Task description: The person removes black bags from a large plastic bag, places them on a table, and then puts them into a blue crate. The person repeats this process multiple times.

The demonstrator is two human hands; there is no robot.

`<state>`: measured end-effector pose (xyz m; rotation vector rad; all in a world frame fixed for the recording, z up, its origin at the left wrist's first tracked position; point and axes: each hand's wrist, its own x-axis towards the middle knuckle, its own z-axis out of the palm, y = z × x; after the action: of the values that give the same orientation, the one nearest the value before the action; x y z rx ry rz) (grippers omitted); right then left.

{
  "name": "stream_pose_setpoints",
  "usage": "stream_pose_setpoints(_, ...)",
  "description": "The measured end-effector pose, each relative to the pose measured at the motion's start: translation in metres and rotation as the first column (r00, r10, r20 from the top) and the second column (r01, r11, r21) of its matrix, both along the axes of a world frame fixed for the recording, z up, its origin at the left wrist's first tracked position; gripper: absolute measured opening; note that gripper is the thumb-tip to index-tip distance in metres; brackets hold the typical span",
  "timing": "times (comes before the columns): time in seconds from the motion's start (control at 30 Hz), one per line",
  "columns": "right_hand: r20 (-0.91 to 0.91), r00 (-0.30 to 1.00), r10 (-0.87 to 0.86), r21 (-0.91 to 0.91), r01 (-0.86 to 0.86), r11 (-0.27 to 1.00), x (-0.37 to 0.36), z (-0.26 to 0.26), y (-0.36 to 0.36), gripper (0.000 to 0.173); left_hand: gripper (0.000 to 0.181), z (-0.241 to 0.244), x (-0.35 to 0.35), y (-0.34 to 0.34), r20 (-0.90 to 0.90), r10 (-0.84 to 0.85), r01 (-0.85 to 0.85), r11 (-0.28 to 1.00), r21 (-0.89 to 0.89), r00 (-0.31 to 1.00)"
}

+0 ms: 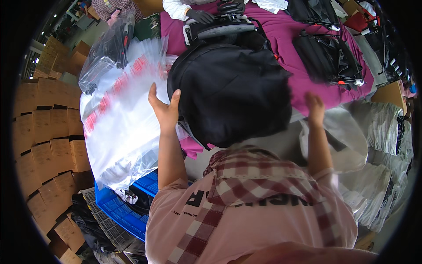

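Note:
A large black fabric canopy (230,95), apparently part of a folded stroller, lies in front of me on the magenta cloth (280,29) of the table. My left hand (165,107) is at its left edge, fingers and thumb spread, the thumb close to the rim. My right hand (315,107), slightly blurred, is raised to the right of the canopy, apart from it and holding nothing visible. Behind the canopy, a grey and black frame part (226,31) shows. A stack of clear plastic bags (125,122) with red print lies left of my left hand.
A co-worker's gloved hand (201,16) rests on the frame at the far side. Folded black strollers (326,59) lie at right, with wrapped bundles (382,132) below. A blue crate (125,217) stands at lower left. Cardboard boxes (46,158) are stacked far left. Another person (115,6) stands behind.

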<state>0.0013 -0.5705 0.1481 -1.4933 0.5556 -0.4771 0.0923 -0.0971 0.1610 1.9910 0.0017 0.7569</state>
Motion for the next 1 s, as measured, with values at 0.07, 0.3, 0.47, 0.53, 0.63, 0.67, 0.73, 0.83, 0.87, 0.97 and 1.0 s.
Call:
stream_pose_setpoints(0.07,0.079,0.997,0.021,0.006,-0.022,1.000,0.016,0.017,0.034,0.015,0.103,-0.051,0.025,0.040,-0.299,0.083,-0.090,0.996,-0.012,0.951)
stream_pose_setpoints(0.3,-0.027,0.973,0.231,-0.350,-0.226,0.909,0.028,0.071,0.105,0.012,0.092,-0.135,0.016,0.032,-0.473,-0.534,-0.001,0.662,-0.749,0.701)
stream_pose_setpoints(0.47,-0.053,0.886,0.462,-0.295,-0.455,0.840,0.022,0.089,0.109,0.030,0.053,-0.002,-0.012,-0.006,-0.098,-0.589,0.342,0.588,-0.733,0.802)
stream_pose_setpoints(0.53,0.000,0.844,0.536,-0.130,-0.532,0.837,0.028,0.111,0.132,0.041,0.050,0.066,-0.028,-0.011,-0.006,-0.602,0.539,0.719,-0.438,0.798)
stream_pose_setpoints(0.63,0.157,0.830,0.535,-0.205,-0.503,0.840,0.034,0.111,0.118,0.052,0.053,0.133,-0.035,-0.017,0.187,-0.681,0.647,0.731,0.217,0.708)
stream_pose_setpoints(0.67,0.220,0.828,0.516,-0.279,-0.454,0.846,0.033,0.106,0.106,0.055,0.053,0.144,-0.028,-0.017,0.267,-0.662,0.598,0.748,0.287,0.700)
stream_pose_setpoints(0.73,0.618,0.631,0.468,0.041,-0.621,0.783,0.041,0.128,0.116,0.053,0.056,0.163,-0.019,-0.014,0.360,-0.571,0.448,0.813,0.372,0.738)
stream_pose_setpoints(0.83,0.818,0.337,0.465,0.010,-0.817,0.576,0.038,0.201,0.132,0.050,0.062,0.151,-0.017,-0.035,0.508,-0.459,0.261,0.872,0.413,0.729)
stream_pose_setpoints(0.87,0.829,0.297,0.473,-0.026,-0.825,0.564,0.038,0.214,0.138,0.049,0.064,0.138,-0.018,-0.050,0.599,-0.469,0.294,0.881,0.371,0.649)
stream_pose_setpoints(0.97,0.749,0.344,0.566,-0.139,-0.754,0.642,0.041,0.236,0.153,0.048,0.051,0.111,-0.037,-0.095,0.360,-0.629,0.586,0.776,0.235,0.689)
stream_pose_setpoints(1.0,0.716,0.355,0.601,-0.171,-0.746,0.644,0.060,0.221,0.165,0.047,0.054,0.101,-0.038,-0.099,0.351,-0.609,0.506,0.790,0.346,0.711)
